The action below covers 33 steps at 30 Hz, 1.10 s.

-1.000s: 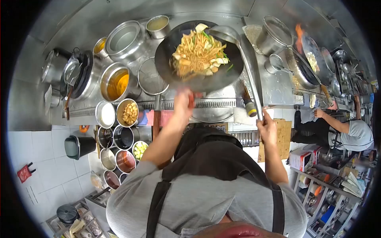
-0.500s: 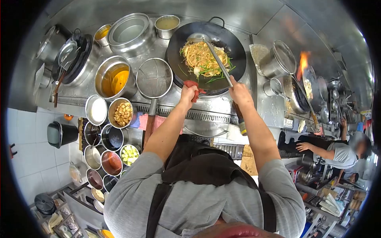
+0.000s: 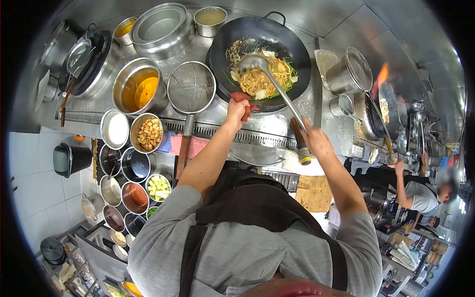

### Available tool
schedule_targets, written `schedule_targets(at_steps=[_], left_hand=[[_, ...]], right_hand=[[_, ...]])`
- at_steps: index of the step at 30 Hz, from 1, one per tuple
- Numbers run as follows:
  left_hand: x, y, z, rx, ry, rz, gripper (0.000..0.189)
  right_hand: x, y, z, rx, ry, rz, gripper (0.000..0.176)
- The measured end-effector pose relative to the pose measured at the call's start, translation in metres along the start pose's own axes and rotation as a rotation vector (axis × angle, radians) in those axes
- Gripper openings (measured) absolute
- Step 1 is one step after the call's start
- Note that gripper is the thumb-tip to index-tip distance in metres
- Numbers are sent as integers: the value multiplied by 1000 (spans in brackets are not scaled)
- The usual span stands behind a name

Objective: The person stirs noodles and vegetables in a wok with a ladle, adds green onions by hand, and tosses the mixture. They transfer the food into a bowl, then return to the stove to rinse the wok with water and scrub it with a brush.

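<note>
My left hand (image 3: 237,112) is closed on a folded red cloth (image 3: 246,105) at the near rim of the black wok (image 3: 300,60). Any handle under the cloth is hidden. In the wok lie noodles (image 3: 264,84) with green stalks and pale pieces. My right hand (image 3: 318,140) grips the long metal handle of a ladle (image 3: 254,62). Its bowl is over the noodles, slanting in from the near right. Between the wok and my right forearm is a bundle of thin sticks with a taped end (image 3: 305,157).
Left of the wok stand a round strainer (image 3: 191,88), a pot of orange liquid (image 3: 141,91) and a large steel pot (image 3: 161,28). Several ingredient tins, one with peeled cloves (image 3: 150,134), fill the lower left. At right, a flame (image 3: 383,74) rises near a co-worker (image 3: 420,193).
The ladle's bowl has come from the wok's far side to over the noodles. My right hand has drawn back and right. The noodles sit nearer me. The co-worker's arm is raised.
</note>
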State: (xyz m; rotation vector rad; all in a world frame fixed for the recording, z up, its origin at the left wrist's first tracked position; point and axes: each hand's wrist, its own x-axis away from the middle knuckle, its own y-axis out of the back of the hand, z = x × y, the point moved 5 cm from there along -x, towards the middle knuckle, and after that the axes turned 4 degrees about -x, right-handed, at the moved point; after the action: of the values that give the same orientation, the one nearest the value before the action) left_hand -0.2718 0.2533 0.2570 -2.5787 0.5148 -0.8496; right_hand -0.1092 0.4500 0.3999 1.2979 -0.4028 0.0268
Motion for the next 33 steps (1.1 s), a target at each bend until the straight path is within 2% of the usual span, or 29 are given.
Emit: schedule_targets(at_steps=[2, 5, 11, 13, 14, 16, 19, 20, 22, 23, 25, 28, 29, 30, 31, 33], left_hand=[[4, -2, -5, 26, -47, -52, 21], [2, 0, -4, -3, -27, -43, 20], [-2, 2, -2, -52, -15, -9, 20], [-2, -3, -3, -41, -3, -26, 20], [-2, -3, -4, 11, -38, -44, 17], [13, -1, -2, 53, -68, -72, 12], [125, -18, -22, 124, -47, -110, 10], [137, -17, -24, 126, -36, -124, 10], [155, -10, -25, 129, 1, -111, 24], [142, -12, -33, 129, 19, -138, 25], [92, -12, -26, 116, -17, -11, 22], [68, -13, -16, 82, 4, -54, 18], [69, -5, -5, 75, 11, -54, 18], [74, 3, 6, 37, 13, -8, 24], [79, 8, 19, 0, 12, 41, 31], [122, 27, 55, 19, 47, -84, 38]], right_hand=[[-40, -18, 2, -26, -6, -76, 52], [-38, -15, 23, -82, -36, -59, 53], [39, -8, -27, 34, -45, -14, 56], [48, 12, -31, -32, 85, -131, 53], [60, 16, -27, -65, 65, -179, 52], [100, 30, -15, -105, 64, -193, 52], [178, 63, -8, -207, 28, -191, 50], [195, 71, -8, -211, 30, -174, 50], [213, 65, -16, -369, -157, 37, 49], [207, 56, -16, -384, -158, 47, 49], [171, 38, -21, -297, -66, -2, 49], [113, 3, -20, -229, -50, -104, 51], [101, -14, -22, -211, -59, -139, 52], [100, -30, -20, -219, -69, -134, 52], [99, -38, -18, -239, -56, -217, 53], [106, -41, -23, -297, -46, -337, 56]])
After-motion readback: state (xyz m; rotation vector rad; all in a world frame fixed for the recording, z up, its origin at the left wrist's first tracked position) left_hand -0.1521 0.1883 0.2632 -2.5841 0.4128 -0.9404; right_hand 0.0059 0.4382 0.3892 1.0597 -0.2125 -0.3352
